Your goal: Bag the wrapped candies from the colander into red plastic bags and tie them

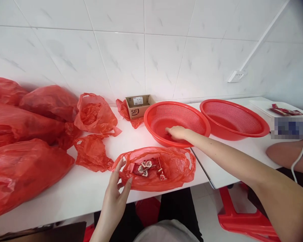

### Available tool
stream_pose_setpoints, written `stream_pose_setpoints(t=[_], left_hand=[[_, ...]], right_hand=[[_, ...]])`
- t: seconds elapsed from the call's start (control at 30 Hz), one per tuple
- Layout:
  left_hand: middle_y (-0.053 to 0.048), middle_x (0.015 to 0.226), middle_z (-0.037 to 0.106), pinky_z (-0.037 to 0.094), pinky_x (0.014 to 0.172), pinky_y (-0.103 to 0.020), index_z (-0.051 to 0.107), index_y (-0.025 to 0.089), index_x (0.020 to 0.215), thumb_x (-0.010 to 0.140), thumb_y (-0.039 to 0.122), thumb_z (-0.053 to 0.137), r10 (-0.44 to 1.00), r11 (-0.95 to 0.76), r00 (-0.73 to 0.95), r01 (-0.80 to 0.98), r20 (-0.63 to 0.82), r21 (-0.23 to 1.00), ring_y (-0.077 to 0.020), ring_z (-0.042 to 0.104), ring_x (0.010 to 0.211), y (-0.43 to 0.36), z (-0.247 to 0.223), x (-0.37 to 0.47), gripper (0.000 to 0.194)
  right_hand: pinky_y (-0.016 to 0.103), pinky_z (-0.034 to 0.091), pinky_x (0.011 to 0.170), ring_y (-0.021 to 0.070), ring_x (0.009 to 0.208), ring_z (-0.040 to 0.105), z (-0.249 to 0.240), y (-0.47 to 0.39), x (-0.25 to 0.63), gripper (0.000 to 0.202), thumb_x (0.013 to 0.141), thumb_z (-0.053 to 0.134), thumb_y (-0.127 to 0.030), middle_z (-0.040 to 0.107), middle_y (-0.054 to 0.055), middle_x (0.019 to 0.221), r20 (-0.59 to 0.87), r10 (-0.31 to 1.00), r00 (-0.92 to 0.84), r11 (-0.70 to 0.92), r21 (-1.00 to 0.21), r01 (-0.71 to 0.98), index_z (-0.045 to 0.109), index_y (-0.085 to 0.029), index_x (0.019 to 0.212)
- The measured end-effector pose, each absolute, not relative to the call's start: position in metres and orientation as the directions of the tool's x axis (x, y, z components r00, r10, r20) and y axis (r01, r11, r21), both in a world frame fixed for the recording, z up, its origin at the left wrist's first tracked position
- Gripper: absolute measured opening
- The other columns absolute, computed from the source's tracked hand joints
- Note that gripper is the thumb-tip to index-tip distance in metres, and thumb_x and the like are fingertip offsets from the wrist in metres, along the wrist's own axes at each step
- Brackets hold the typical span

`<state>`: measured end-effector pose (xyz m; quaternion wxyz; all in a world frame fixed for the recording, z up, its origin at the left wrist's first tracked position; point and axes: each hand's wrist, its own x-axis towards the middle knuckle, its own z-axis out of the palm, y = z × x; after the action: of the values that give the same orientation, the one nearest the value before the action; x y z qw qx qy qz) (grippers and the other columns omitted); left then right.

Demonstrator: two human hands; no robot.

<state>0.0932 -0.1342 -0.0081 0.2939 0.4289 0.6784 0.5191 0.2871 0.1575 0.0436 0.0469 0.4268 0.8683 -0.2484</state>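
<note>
A red plastic bag lies spread at the table's front edge, its mouth facing up. Inside it are several dark red printed packets. My left hand grips the bag's left rim, thumb on the near side and fingers at the handle. My right hand reaches down into a red perforated plastic basket behind the bag. Its fingers are curled near the basket's bottom, and what they hold, if anything, is hidden.
A second red basket stands to the right. Full red bags crowd the left, beside crumpled bags. A small cardboard box sits by the wall. Another person's leg and a tray with packets are at the far right.
</note>
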Motion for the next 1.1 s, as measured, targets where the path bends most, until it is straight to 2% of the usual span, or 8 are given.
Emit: stream_pose_setpoints(t=[0.17,0.27,0.37,0.5,0.67,0.77,0.87,1.1], left_hand=[[-0.006,0.153,0.034,0.051,0.092,-0.038,0.036,0.035,0.144,0.09,0.043,0.055,0.897,0.078,-0.439,0.295,0.062,0.952,-0.0244,0.053,0.12,-0.133,-0.012,0.09,0.058],[-0.007,0.153,0.034,0.051,0.093,-0.038,0.035,0.034,0.144,0.09,0.042,0.054,0.897,0.08,-0.437,0.299,0.062,0.951,-0.025,0.052,0.121,-0.131,-0.013,0.091,0.058],[-0.005,0.153,0.034,0.05,0.093,-0.037,0.034,0.037,0.144,0.091,0.04,0.053,0.901,0.065,-0.426,0.306,0.076,0.95,-0.0234,0.052,0.12,-0.13,-0.012,0.092,0.056],[-0.004,0.151,0.037,0.049,0.094,-0.037,0.033,0.039,0.144,0.091,0.04,0.053,0.901,0.068,-0.427,0.319,0.079,0.945,-0.0233,0.052,0.121,-0.132,-0.012,0.092,0.057],[-0.007,0.152,0.035,0.051,0.091,-0.036,0.035,0.035,0.144,0.091,0.04,0.054,0.889,0.077,-0.452,0.297,0.069,0.952,-0.0241,0.053,0.118,-0.137,-0.013,0.092,0.057],[-0.007,0.152,0.035,0.052,0.089,-0.035,0.037,0.035,0.143,0.091,0.041,0.054,0.882,0.083,-0.467,0.272,0.056,0.959,-0.0234,0.054,0.117,-0.138,-0.015,0.092,0.056],[-0.006,0.152,0.035,0.052,0.091,-0.036,0.037,0.036,0.143,0.09,0.042,0.055,0.879,0.098,-0.475,0.261,0.039,0.96,-0.0248,0.051,0.122,-0.137,-0.02,0.091,0.057],[-0.005,0.151,0.039,0.05,0.095,-0.035,0.037,0.037,0.143,0.089,0.041,0.057,0.88,0.101,-0.474,0.265,0.038,0.959,-0.0267,0.04,0.135,-0.132,-0.024,0.092,0.058]], right_hand=[[0.026,0.056,0.064,0.0165,0.078,0.07,0.077,0.158,0.303,0.03,0.094,0.049,-0.031,0.066,0.011,0.112,-0.271,0.677,-0.684,0.371,-0.677,0.636,0.047,-0.02,0.122],[0.023,0.056,0.059,0.0158,0.076,0.07,0.096,0.141,0.311,0.035,0.089,0.059,-0.034,0.064,0.011,0.114,-0.238,0.626,-0.743,0.159,-0.893,0.42,0.048,-0.02,0.119],[0.021,0.051,0.05,0.0151,0.069,0.07,0.107,0.113,0.311,0.041,0.085,0.065,-0.039,0.065,0.009,0.11,-0.264,0.563,-0.783,0.089,-0.923,0.375,0.049,-0.02,0.119],[0.022,0.047,0.048,0.0141,0.065,0.067,0.107,0.081,0.306,0.041,0.088,0.059,-0.045,0.067,0.007,0.109,-0.255,0.528,-0.81,0.261,-0.859,0.441,0.047,-0.024,0.122],[0.035,0.053,0.074,0.0203,0.09,0.066,0.084,0.064,0.324,0.039,0.091,0.055,-0.043,0.066,0.006,0.117,0.161,0.8,-0.578,0.533,-0.635,0.559,0.047,-0.029,0.125],[0.043,0.048,0.09,0.0247,0.108,0.061,0.056,0.049,0.338,0.031,0.093,0.052,-0.038,0.064,0.008,0.122,0.245,0.762,-0.6,0.634,-0.475,0.611,0.056,-0.026,0.121],[0.045,0.043,0.096,0.0236,0.107,0.061,0.024,0.021,0.342,0.03,0.096,0.044,-0.024,0.066,0.007,0.12,0.397,0.689,-0.606,0.724,-0.348,0.596,0.058,-0.024,0.123],[0.048,0.033,0.105,0.0192,0.1,0.065,0.003,-0.001,0.331,0.031,0.095,0.046,-0.015,0.07,0.003,0.112,0.567,0.661,-0.493,0.72,-0.293,0.629,0.061,-0.025,0.12]])
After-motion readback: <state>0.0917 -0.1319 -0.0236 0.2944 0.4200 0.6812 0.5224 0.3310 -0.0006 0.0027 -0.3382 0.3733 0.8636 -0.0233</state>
